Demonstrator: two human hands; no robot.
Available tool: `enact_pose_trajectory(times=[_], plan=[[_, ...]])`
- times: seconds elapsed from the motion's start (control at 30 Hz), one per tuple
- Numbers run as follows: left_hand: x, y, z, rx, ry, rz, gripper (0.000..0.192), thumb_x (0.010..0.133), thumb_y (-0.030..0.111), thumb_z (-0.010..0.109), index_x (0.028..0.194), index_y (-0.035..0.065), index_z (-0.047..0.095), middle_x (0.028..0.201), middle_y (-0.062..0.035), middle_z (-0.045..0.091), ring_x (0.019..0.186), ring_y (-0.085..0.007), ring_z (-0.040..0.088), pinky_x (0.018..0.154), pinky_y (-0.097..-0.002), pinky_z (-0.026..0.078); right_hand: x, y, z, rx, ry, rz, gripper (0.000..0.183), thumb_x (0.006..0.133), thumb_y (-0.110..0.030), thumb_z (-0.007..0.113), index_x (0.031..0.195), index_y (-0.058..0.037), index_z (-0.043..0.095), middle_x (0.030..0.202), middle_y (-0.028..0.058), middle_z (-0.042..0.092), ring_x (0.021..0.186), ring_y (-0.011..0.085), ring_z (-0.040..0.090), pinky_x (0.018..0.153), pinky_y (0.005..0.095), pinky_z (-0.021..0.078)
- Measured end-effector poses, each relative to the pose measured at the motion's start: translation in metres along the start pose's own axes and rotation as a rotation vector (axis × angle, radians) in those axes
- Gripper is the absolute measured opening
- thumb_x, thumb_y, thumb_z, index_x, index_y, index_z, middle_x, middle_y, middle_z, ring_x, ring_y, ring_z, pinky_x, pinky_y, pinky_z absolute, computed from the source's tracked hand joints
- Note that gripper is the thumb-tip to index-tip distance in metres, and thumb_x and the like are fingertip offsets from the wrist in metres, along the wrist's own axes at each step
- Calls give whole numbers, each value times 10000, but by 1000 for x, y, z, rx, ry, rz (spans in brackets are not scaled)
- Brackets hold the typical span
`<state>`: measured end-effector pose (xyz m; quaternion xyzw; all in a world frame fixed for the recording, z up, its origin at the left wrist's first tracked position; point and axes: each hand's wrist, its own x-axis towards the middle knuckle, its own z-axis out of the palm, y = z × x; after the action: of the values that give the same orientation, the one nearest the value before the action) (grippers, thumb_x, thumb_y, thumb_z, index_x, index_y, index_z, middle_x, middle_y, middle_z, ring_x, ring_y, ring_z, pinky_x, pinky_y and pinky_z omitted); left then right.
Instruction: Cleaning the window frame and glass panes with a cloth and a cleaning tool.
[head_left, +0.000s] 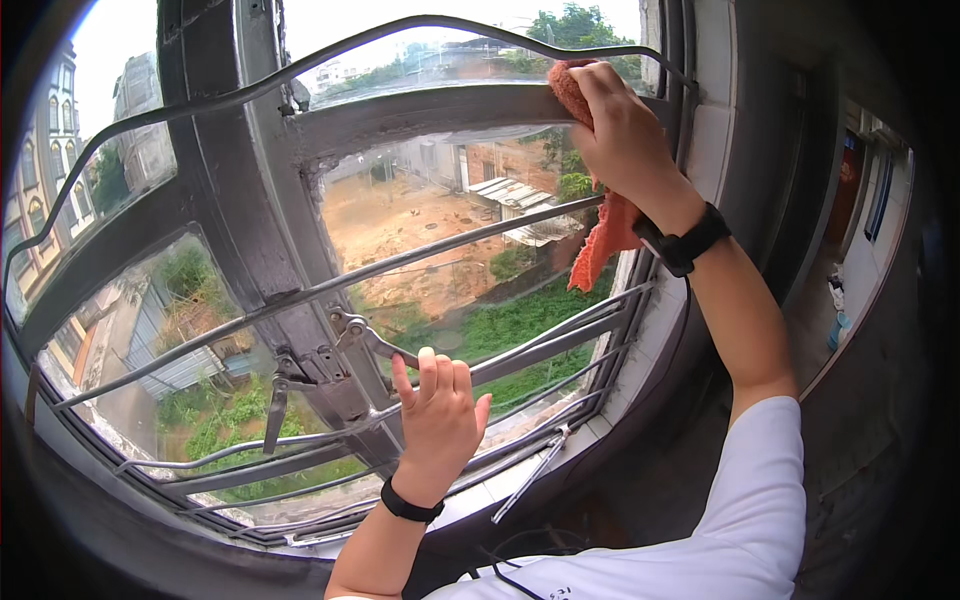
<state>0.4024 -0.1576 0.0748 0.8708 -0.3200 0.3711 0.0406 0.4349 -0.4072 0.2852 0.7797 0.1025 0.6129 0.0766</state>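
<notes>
My right hand (626, 139) grips a red-orange cloth (611, 232) high on the right of a window. A bunched part of the cloth (568, 90) presses on the horizontal frame rail (435, 109), just under a bent metal security bar (420, 21). The rest of the cloth hangs below my wrist. Lower down, my left hand (442, 397) is raised at a window handle (375, 341) and a lower metal bar (510, 365). Its fingertips meet the handle's end; whether they close around anything is hidden. A second handle (276, 412) hangs on the left sash.
Metal bars (420, 251) cross in front of the glass. A metal stay arm (531, 476) sticks out over the tiled sill (480, 495). Tiled wall (709, 142) borders the right side. Dark cables (517, 574) lie near my shirt. Outside are bare ground, greenery and buildings.
</notes>
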Motion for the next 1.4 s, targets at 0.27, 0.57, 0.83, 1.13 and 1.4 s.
enact_pose_trajectory(times=[0.27, 0.57, 0.83, 1.13, 1.4], plan=[[1, 0, 4, -11, 23, 9, 472, 695, 387, 690, 955, 32, 519, 1021, -118, 493, 1162, -278, 386, 1065, -522, 147, 18, -64, 1, -142, -112, -8, 292, 756, -109, 531, 1027, -14, 476, 978, 182, 528, 918, 326, 590, 714, 405, 534], [2, 2, 7, -19, 49, 10, 470, 696, 394, 685, 957, 39, 521, 1009, -104, 500, 1159, -261, 389, 1069, -514, 135, 53, -146, 12, 73, -113, -162, 298, 781, -82, 504, 1046, 53, 488, 1026, 212, 512, 957, 317, 571, 739, 379, 526], [0, -2, 6, -8, 42, 7, 458, 688, 387, 692, 961, 58, 526, 1023, -86, 495, 1155, -240, 396, 1068, -496, 130, 72, -138, 11, 1115, -414, 90, 403, 782, -140, 556, 1140, 45, 557, 1047, 190, 574, 918, 277, 605, 810, 325, 483], [1, -2, 5, -82, 73, 26, 451, 693, 368, 698, 951, 43, 522, 1025, -114, 497, 1141, -275, 403, 1077, -520, 131, 28, -106, 13, -31, -13, -628, 217, 749, -144, 622, 962, -175, 652, 991, -13, 506, 945, 151, 562, 712, 261, 537], [2, 0, 4, -44, 39, 19, 454, 691, 373, 694, 932, 33, 513, 1002, -115, 501, 1147, -274, 399, 1078, -517, 125, 5, -25, -13, -297, -128, -638, 243, 758, -138, 607, 996, -166, 645, 982, -8, 485, 900, 147, 568, 706, 256, 533]])
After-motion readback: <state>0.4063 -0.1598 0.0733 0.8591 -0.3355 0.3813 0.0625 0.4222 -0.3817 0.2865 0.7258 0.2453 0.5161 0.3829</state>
